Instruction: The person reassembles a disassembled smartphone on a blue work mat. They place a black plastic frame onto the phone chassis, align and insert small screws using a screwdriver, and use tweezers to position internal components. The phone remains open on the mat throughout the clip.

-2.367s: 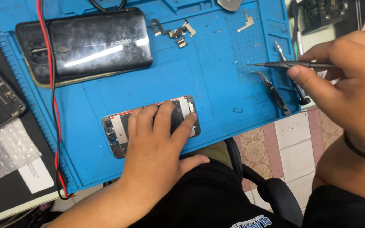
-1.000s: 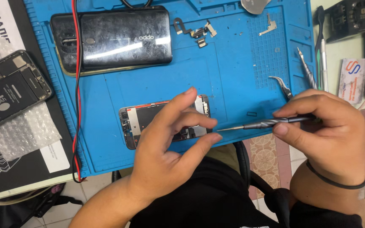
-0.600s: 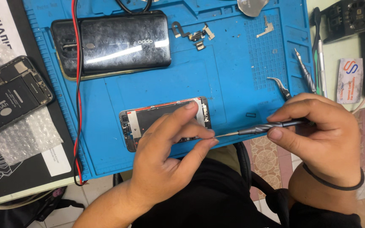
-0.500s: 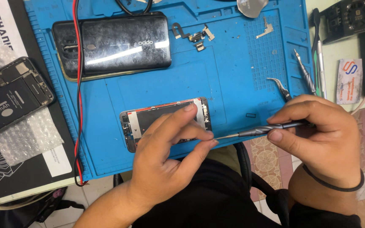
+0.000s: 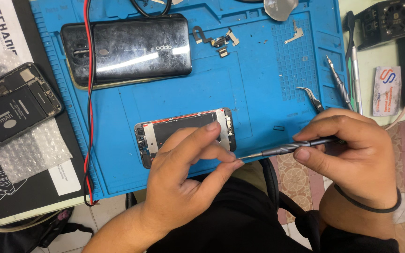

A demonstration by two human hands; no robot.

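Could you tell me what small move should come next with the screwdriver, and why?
Probably lower the screwdriver tip onto the opened phone. The right hand holds it level, its tip meeting the left hand fingertips just off the phone's near edge.

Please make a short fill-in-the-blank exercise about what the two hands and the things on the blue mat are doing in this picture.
1. The right hand holds a thin ____ by its grey shaft.
2. The left hand rests on the opened phone, which lies on a ____ work mat.
3. The tip of the tool meets the left hand's ____.
4. A black phone lies face ____ at the top of the mat.

Missing words: screwdriver; blue; fingertips; down
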